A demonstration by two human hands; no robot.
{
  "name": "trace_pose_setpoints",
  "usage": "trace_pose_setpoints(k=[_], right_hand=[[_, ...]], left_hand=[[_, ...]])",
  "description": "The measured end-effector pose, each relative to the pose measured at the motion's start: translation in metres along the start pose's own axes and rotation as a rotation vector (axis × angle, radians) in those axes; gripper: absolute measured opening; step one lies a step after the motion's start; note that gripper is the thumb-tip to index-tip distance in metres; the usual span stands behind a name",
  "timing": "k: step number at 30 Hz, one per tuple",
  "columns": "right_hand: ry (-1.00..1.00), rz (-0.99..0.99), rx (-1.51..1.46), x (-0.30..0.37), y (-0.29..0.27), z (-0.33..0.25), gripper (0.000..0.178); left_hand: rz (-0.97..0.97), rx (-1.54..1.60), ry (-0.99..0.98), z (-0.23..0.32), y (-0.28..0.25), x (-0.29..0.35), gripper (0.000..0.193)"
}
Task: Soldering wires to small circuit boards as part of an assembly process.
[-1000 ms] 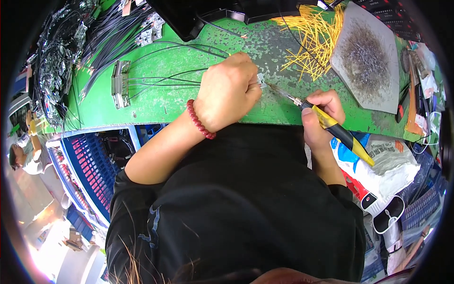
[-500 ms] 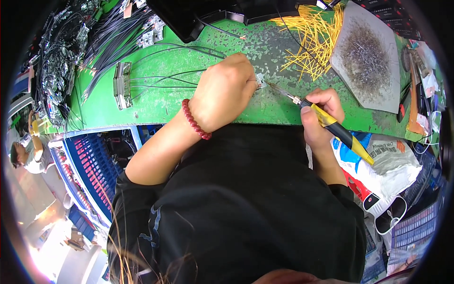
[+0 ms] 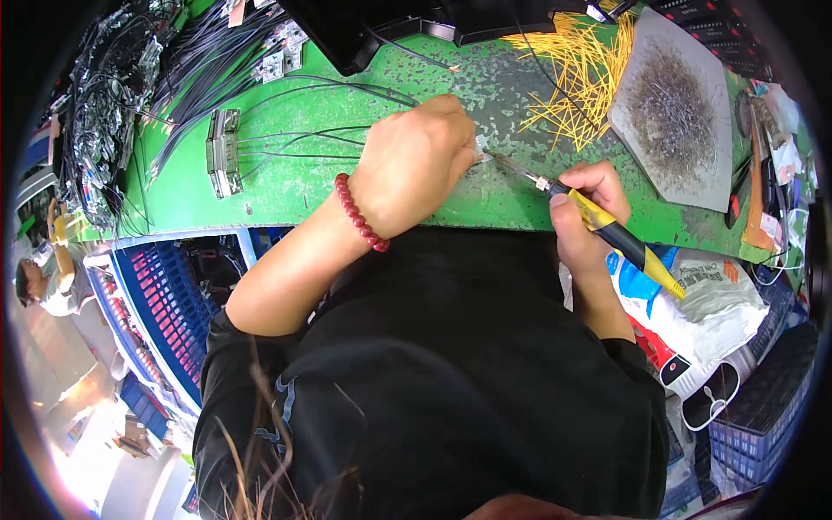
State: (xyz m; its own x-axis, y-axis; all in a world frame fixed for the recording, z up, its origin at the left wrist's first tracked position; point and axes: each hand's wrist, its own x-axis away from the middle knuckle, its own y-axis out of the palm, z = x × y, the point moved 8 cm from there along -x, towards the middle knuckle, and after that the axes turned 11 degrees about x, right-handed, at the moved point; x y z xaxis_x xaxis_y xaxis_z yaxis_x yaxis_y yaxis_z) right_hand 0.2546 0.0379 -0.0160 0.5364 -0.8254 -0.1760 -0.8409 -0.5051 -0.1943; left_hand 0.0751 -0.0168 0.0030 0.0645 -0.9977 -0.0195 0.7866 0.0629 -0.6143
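Note:
My left hand point(image 3: 420, 160), with a red bead bracelet on its wrist, is closed over the bench, knuckles up. A small pale part point(image 3: 482, 147) shows at its fingertips; most of it is hidden. Thin black wires point(image 3: 303, 143) run from under this hand leftward to a shiny metal-and-black block point(image 3: 224, 154). My right hand point(image 3: 594, 204) grips a yellow and black soldering iron point(image 3: 620, 234) like a pen. The iron's tip points left and lies right by the pale part; whether they touch is too small to tell.
A green worn bench point(image 3: 511, 204) carries yellow wires point(image 3: 581, 87) and a grey plate point(image 3: 633, 139) with dark debris at right. Bundled black wires point(image 3: 204, 82) lie at left. Beyond my hands is a black object point(image 3: 381, 35). A blue crate point(image 3: 165, 295) stands below left, a white bag point(image 3: 702, 299) below right.
The soldering iron's tip is slightly closer to my left fingertips, and less of the pale part shows. Both hands keep their hold; the whole view has shifted a little.

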Motion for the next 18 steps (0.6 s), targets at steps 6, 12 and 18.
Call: trace_pose_setpoints(k=[6, 12, 18], right_hand=[[0.021, 0.011, 0.017, 0.002, 0.0, 0.0, 0.019], [0.022, -0.028, 0.063, 0.0, 0.002, 0.001, 0.018], [-0.04, 0.094, -0.06, 0.008, -0.01, 0.009, 0.02]], left_hand=[[0.018, 0.022, 0.001, -0.002, 0.0, 0.001, 0.008], [0.028, 0.004, 0.013, -0.003, 0.001, 0.001, 0.008], [0.037, 0.015, 0.014, -0.001, 0.001, 0.002, 0.009]])
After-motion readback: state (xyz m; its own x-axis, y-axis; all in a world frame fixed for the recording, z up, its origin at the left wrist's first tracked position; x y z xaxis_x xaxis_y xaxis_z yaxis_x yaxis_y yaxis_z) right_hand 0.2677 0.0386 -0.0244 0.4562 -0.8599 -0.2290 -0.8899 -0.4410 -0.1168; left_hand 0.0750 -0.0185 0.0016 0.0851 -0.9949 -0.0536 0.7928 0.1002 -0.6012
